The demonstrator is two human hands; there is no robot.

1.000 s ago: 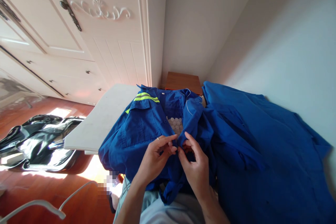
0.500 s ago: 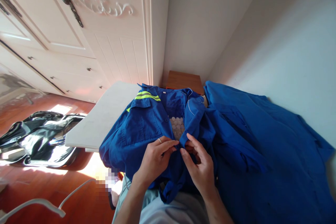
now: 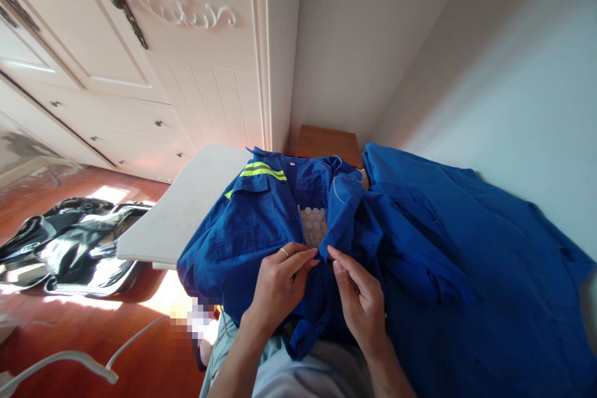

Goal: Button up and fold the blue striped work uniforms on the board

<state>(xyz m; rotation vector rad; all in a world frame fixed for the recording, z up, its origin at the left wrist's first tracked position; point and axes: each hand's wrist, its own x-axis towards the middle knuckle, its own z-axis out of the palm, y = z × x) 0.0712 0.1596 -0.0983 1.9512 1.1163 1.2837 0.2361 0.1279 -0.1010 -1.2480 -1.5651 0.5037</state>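
Note:
A blue work jacket (image 3: 261, 217) with yellow-and-grey reflective strips lies face up in front of me, its collar pointing away. Its front gapes at the chest, where a patch of pale, rounded pieces (image 3: 314, 224) shows through. My left hand (image 3: 282, 280), with a ring on one finger, pinches the edge of the left front panel. Just across the gap, my right hand (image 3: 360, 292) has thumb and forefinger closed at the edge of the right panel. The fingertips hide the small spot of cloth between them.
A white board-like surface (image 3: 186, 199) extends under the jacket to the left. More blue cloth (image 3: 466, 249) spreads along the right wall. An open suitcase (image 3: 88, 249) lies on the reddish floor, with a white curved bar (image 3: 60, 360) nearer me. Behind stand a cream wardrobe (image 3: 209, 87) and a brown box-like piece (image 3: 326, 140).
My right hand has shifted slightly right and down, its thumb and forefinger drawing closer together. My left hand stays almost in place on the panel edge.

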